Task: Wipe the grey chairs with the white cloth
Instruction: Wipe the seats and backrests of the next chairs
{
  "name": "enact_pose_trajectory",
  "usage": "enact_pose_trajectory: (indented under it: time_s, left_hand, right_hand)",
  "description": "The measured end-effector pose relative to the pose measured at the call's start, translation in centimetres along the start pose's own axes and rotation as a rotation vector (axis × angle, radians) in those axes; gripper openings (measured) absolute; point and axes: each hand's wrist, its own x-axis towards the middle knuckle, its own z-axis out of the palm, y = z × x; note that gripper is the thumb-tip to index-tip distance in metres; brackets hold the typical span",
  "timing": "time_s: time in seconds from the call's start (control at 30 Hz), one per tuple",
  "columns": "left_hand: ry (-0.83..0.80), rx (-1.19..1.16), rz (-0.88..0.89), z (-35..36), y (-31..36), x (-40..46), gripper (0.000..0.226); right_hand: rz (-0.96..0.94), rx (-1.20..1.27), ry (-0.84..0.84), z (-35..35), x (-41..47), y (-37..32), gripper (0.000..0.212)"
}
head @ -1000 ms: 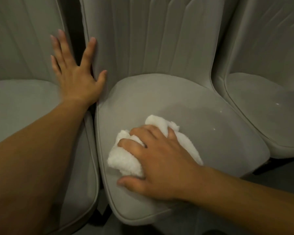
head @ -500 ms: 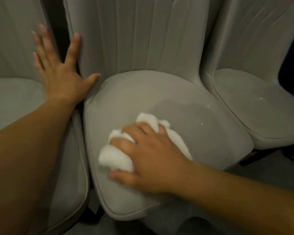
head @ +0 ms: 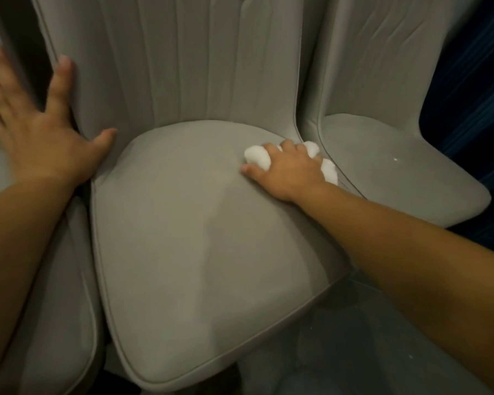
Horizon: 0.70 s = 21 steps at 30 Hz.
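Three grey chairs in a dim room. On the middle seat (head: 197,223), the right hand (head: 285,172) clamps the white cloth (head: 258,158) at two o'clock; the left hand (head: 40,138), fingers spread, braces the backrest (head: 183,67). Best to overlap strokes evenly.

white cloth (head: 257,158) moved to seat's back-right

Middle grey chair (head: 183,223): soft matt fabric, velvety nap, no gloss; darker brushed streak down seat; piped seam round seat edge; stitched vertical channels in backrest. Right grey chair (head: 397,172): same matt cloth, creased on backrest, few pale specks on seat. Left grey chair (head: 54,295): same fabric, piped edge. White cloth (head: 258,158): fluffy, towel-like pile, bunched. Floor (head: 354,352): dull grey, faintly speckled, looks smooth.
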Motion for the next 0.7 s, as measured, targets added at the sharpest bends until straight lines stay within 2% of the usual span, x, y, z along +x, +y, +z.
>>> enact_pose_trajectory:
  time_s: [0.1,0.23,0.37,0.5,0.57,0.63,0.7]
  left_hand:
    - [-0.002,0.000,-0.028,-0.9,1.4,-0.5,0.098]
    - [0.014,0.188,0.048,-2.6,4.1,-1.8,0.105]
    - [-0.058,0.316,0.129,-2.4,4.4,-2.4,0.107]
    - [-0.151,0.433,0.171,-2.3,4.7,-3.2,0.112]
    - [-0.161,0.581,0.143,-3.4,6.1,-3.0,0.114]
    - [-0.189,0.627,0.121,-4.5,7.9,-3.9,0.107]
    - [-0.303,0.602,0.224,-5.0,9.2,-7.0,0.094]
  right_hand:
    - [-0.109,0.039,-0.006,-0.4,-5.9,-0.9,0.081]
    - [-0.248,0.107,0.035,-0.1,-13.6,-0.8,0.076]
    - [-0.212,0.108,-0.042,-0.1,-10.7,-0.9,0.073]
    - [-0.205,0.068,0.015,0.9,-8.3,-2.0,0.063]
    - [-0.194,0.077,0.035,1.3,-7.4,-2.4,0.059]
    - [-0.179,0.102,0.041,1.1,-5.3,-2.7,0.059]
    - [-0.166,0.109,0.023,1.0,-2.7,-3.4,0.061]
